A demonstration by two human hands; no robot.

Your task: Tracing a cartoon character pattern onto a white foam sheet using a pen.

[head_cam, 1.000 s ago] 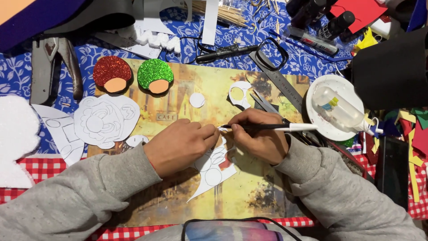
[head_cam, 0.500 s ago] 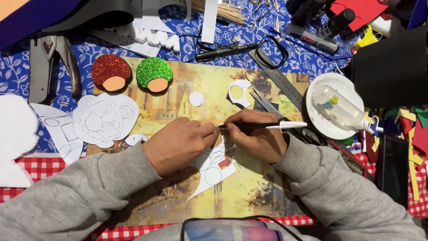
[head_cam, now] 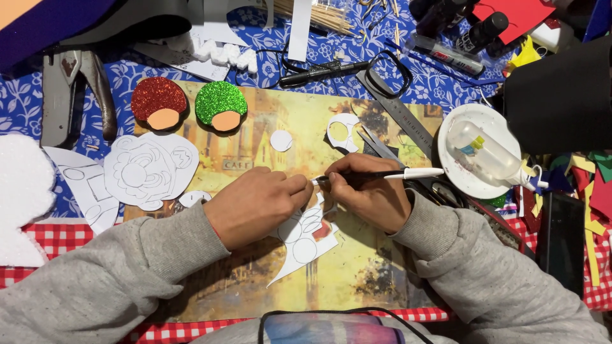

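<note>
Down at the middle of the worktop (head_cam: 395, 76), we press our left hand (head_cam: 258, 204) onto a white paper cut-out (head_cam: 306, 239) drawn with dark outlines, the fingers closed on its upper edge. Our right hand (head_cam: 366, 194) is curled tightly around a slim craft knife (head_cam: 389, 174) with a white handle end, its tip meeting the paper right beside the left fingertips. The paper lies on a yellowish picture mat (head_cam: 255, 137), partly hidden under both hands. At the mat's top left sit two glitter mushroom caps, one red (head_cam: 158, 99) and one green (head_cam: 220, 102), and below them a larger outlined paper shape (head_cam: 150, 169). A small white paper disc (head_cam: 281, 140) lies near the mat's centre. To the right, a white plate (head_cam: 456, 159) carries a clear glue bottle (head_cam: 488, 153). A metal ruler (head_cam: 398, 114) and scissors (head_cam: 376, 67) rest above our right hand, well apart from the cut-out.
</note>
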